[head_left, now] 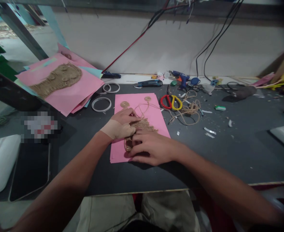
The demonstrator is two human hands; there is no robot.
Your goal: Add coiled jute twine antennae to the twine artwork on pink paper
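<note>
A brown jute twine piece (145, 124), made of strands laid side by side, lies on a pink paper sheet (118, 151). My left hand (120, 125), with a beige covering around its wrist and thumb base, grips the piece's left side between thumb and fingers. From the right, my right hand (154, 146) has its fingers curled over the near part of the piece, hiding much of it. Farther up the sheet sit two small twine coils, a left coil (124, 104) and a right coil (147, 98). A thin loose strand runs across the paper between them.
Scissors (171, 102) with red and yellow handles lie beside tangled twine (191, 109). Behind are a utility knife (149, 83) and a blue glue gun (183, 79). Tape rings (101, 104) and stacked paper bearing a larger twine shape (62, 77) are left. A dark tablet (31, 169) lies near-left.
</note>
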